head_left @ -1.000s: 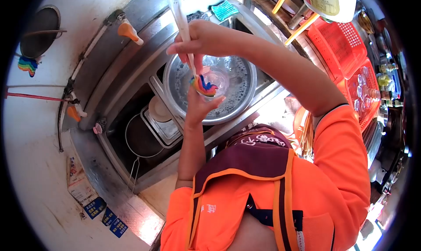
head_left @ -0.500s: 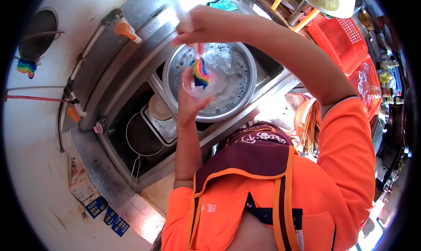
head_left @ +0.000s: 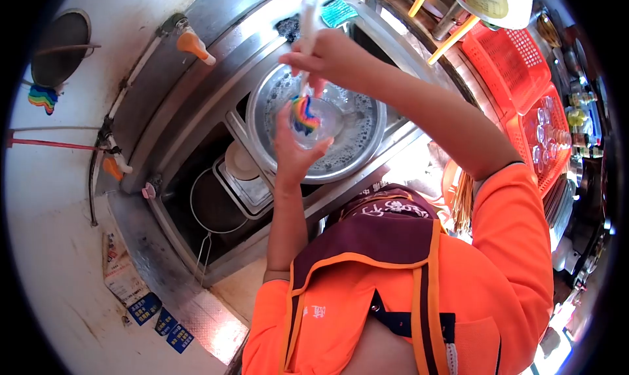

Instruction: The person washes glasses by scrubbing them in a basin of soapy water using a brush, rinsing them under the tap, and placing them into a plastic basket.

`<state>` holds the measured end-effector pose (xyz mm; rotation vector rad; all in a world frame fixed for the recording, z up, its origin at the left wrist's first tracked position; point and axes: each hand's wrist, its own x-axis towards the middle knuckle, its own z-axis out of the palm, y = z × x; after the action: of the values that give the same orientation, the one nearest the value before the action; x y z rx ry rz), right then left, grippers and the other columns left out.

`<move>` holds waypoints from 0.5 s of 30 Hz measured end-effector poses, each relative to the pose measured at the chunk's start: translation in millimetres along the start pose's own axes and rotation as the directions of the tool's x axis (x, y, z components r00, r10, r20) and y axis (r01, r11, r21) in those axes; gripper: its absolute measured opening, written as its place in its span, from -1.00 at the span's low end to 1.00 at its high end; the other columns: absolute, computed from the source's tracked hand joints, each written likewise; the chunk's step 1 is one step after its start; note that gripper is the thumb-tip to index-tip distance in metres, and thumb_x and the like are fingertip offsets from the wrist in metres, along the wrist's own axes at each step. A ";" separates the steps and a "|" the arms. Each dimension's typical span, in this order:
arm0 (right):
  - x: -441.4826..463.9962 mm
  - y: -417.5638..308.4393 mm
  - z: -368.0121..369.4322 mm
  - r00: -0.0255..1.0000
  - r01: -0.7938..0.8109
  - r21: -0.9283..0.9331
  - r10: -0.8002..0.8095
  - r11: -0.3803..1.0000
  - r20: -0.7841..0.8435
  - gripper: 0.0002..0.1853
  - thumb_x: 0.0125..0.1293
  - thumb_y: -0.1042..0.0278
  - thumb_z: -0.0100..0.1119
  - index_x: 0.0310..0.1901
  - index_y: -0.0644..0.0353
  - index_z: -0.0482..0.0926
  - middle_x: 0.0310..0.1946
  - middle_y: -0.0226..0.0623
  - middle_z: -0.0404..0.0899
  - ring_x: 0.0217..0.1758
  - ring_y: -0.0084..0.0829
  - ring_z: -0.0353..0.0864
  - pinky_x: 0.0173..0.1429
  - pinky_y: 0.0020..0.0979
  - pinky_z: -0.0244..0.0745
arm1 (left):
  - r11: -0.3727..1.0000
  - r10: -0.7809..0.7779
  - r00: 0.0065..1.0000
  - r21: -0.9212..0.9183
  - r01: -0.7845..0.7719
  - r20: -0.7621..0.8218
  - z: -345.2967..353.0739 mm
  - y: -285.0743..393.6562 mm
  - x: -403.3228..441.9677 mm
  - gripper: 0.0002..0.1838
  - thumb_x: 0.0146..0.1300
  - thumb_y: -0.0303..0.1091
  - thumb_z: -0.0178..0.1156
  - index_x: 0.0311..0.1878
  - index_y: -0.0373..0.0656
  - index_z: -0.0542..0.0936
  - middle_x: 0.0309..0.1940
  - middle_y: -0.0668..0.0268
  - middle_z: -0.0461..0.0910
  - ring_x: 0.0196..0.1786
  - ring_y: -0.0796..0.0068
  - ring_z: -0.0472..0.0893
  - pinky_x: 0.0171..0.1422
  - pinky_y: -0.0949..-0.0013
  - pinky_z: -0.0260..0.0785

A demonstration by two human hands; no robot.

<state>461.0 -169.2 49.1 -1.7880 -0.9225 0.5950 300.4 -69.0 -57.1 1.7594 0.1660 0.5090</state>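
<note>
My left hand (head_left: 295,155) is wrapped round a clear cup (head_left: 332,118), its mouth tipped up toward me, over a metal basin (head_left: 378,136) of sudsy water. Closed on the white handle of a bottle brush (head_left: 308,13), my right hand (head_left: 333,55) is just above the cup. The brush's rainbow-striped sponge head (head_left: 303,115) is inside the cup. My right fingertips are partly hidden behind the hand.
The basin sits over a steel sink; a wire-rimmed strainer (head_left: 219,201) and a white bowl (head_left: 241,162) lie left of it. Orange-handled taps (head_left: 192,45) line the wall. At right, a red basket (head_left: 553,123) holds several clear glasses. A green scouring pad (head_left: 337,12) lies behind.
My right hand has moved right and a little down, and the brush handle now stands more upright. My left hand and the cup have shifted slightly right. The brush head stays in the cup.
</note>
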 end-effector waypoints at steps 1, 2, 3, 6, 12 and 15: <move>2.1 -5.2 6.5 0.996 0.051 0.033 -0.053 0.998 0.067 -0.61 0.32 0.06 0.11 -0.39 0.29 0.58 -0.60 -0.30 0.59 -0.63 -0.51 0.61 -0.48 -0.55 0.49 | 0.994 -0.103 0.991 -0.034 0.106 0.086 -1.4 -4.7 -2.4 -0.12 -0.31 -0.40 0.46 0.21 -0.21 0.30 0.03 0.26 0.39 0.09 0.42 0.42 0.22 0.37 0.26; 1.9 -9.0 11.1 0.984 0.105 0.068 -0.114 0.992 0.140 -0.62 0.32 0.07 0.11 -0.37 0.30 0.58 -0.56 -0.29 0.61 -0.62 -0.50 0.61 -0.47 -0.55 0.49 | 0.975 -0.202 0.966 -0.057 0.213 0.164 -3.0 -7.6 -4.6 -0.11 -0.32 -0.38 0.46 0.21 -0.21 0.30 0.04 0.27 0.38 0.11 0.43 0.40 0.24 0.37 0.24; -7.7 -25.3 4.9 0.964 0.052 0.109 -0.079 0.993 0.254 -0.65 0.33 0.12 0.11 -0.35 0.31 0.59 -0.52 -0.26 0.62 -0.61 -0.48 0.63 -0.45 -0.56 0.50 | 0.975 -0.203 0.965 -0.056 0.215 0.167 -2.8 -2.5 -5.2 -0.11 -0.32 -0.38 0.46 0.21 -0.21 0.30 0.04 0.27 0.38 0.11 0.43 0.40 0.24 0.37 0.24; -14.3 -27.3 -15.9 0.840 -0.018 -0.021 0.026 1.000 0.542 -0.62 0.29 0.06 0.14 -0.45 0.26 0.62 -0.57 -0.30 0.62 -0.53 -0.48 0.66 -0.32 -0.51 0.52 | 0.898 -0.240 0.956 -0.335 0.285 0.168 -5.2 9.8 -7.1 -0.11 -0.31 -0.35 0.47 0.21 -0.21 0.30 0.06 0.29 0.37 0.14 0.44 0.39 0.27 0.37 0.21; 12.2 -21.3 -12.6 0.899 0.212 -0.008 -0.192 0.977 0.393 -0.63 0.33 0.09 0.11 -0.36 0.31 0.58 -0.51 -0.25 0.62 -0.58 -0.46 0.66 -0.46 -0.54 0.55 | 0.892 -0.198 0.934 -0.340 0.298 0.298 -7.6 6.9 -9.0 -0.04 -0.29 -0.31 0.51 0.26 -0.23 0.23 0.11 0.26 0.34 0.18 0.43 0.37 0.30 0.34 0.19; 19.0 -16.6 -10.0 0.894 0.338 0.026 -0.330 0.941 0.302 -0.61 0.34 0.06 0.09 -0.38 0.29 0.58 -0.52 -0.28 0.61 -0.58 -0.47 0.65 -0.46 -0.56 0.54 | 0.880 -0.207 0.937 -0.365 0.304 0.282 -10.0 14.4 -8.5 -0.06 -0.31 -0.19 0.50 0.22 -0.23 0.27 0.09 0.24 0.34 0.20 0.39 0.35 0.34 0.32 0.15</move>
<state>474.4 -155.7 68.7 -1.5332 -1.4213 0.6436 286.3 -67.0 -43.8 1.3491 0.1148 0.1216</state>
